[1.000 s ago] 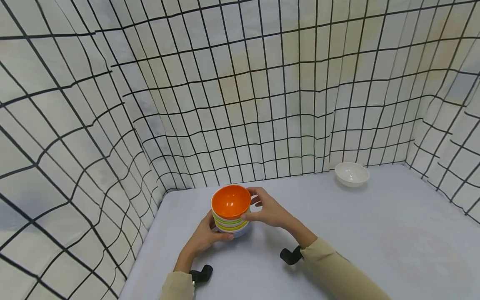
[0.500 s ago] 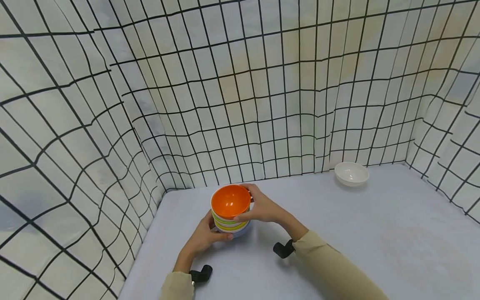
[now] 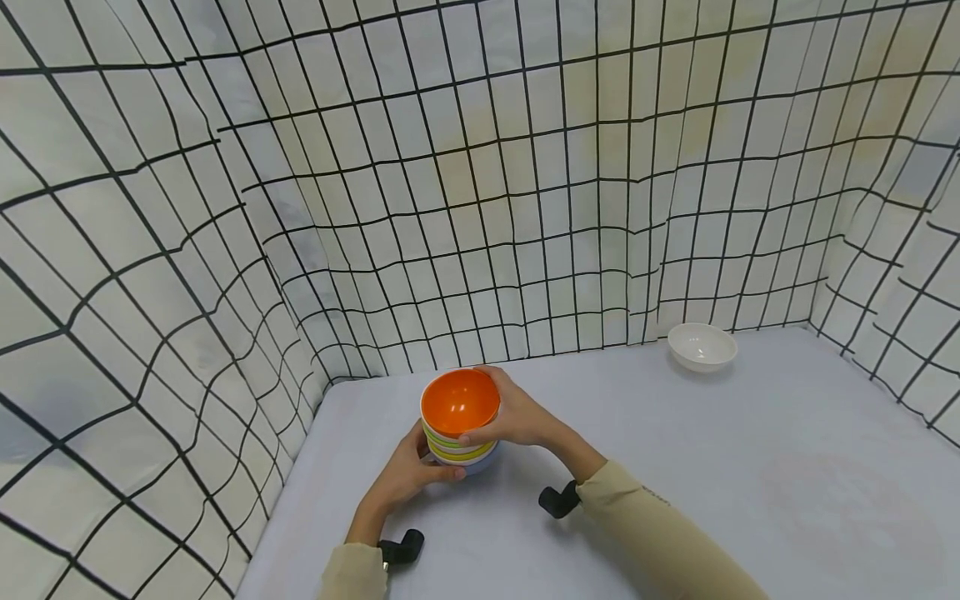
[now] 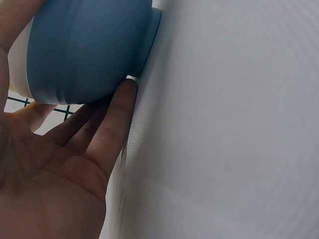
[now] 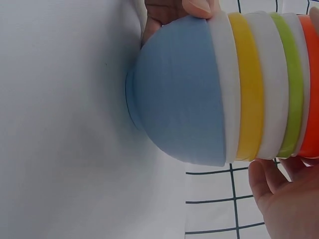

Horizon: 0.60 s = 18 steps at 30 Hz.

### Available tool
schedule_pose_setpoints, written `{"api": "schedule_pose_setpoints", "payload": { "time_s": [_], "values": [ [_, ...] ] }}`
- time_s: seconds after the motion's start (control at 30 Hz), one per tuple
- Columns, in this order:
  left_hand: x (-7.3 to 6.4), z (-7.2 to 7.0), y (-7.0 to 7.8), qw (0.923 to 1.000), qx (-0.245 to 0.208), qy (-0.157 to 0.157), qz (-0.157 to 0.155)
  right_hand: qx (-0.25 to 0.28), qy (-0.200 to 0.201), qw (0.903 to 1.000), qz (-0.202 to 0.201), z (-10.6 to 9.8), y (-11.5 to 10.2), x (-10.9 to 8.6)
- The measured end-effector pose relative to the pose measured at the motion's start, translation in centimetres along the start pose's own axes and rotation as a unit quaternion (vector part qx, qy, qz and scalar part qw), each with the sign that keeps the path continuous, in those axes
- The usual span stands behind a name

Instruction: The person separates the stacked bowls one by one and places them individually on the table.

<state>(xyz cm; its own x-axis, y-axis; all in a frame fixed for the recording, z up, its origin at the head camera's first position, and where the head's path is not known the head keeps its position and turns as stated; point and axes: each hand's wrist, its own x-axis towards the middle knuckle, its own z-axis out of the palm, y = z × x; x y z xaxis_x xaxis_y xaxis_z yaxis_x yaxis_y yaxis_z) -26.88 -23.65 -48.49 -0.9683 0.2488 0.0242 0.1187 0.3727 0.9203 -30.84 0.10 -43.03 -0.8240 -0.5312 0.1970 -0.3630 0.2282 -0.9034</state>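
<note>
Stack of bowls stands on the table, the orange bowl uppermost, then the green bowl, the yellow bowl and the blue bowl at the bottom. My left grip is curled round the blue bowl, one fingertip near its foot; my right grip is clamped on the upper bowls, thumb on the near side, fingers behind. To handle them well, I judge, I should brace firmly below and press evenly above, lest a rim tip or wedge; squeezing one side harder could skew the lot. A white bowl sits well apart, far right.
</note>
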Motion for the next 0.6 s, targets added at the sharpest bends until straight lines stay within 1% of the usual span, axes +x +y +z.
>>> {"api": "schedule_pose_setpoints", "payload": {
  "time_s": [0.13,0.3,0.4,0.6],
  "values": [
    [0.01,0.00,0.00,1.0000,0.006,-0.001,0.006,-0.004,0.007,1.0000,-0.004,0.13,0.02,-0.03],
    [0.02,-0.02,0.04,1.0000,0.006,-0.001,0.006,-0.011,0.017,0.9997,-0.014,0.24,0.03,-0.03],
    [0.02,-0.05,-0.02,1.0000,0.003,-0.002,0.003,-0.017,0.023,0.9994,-0.022,0.24,-0.07,-0.09],
    [0.05,-0.04,-0.21,1.0000,-0.002,-0.002,-0.003,-0.008,0.039,0.9987,-0.033,-0.17,-0.59,-0.33]
  ]
}}
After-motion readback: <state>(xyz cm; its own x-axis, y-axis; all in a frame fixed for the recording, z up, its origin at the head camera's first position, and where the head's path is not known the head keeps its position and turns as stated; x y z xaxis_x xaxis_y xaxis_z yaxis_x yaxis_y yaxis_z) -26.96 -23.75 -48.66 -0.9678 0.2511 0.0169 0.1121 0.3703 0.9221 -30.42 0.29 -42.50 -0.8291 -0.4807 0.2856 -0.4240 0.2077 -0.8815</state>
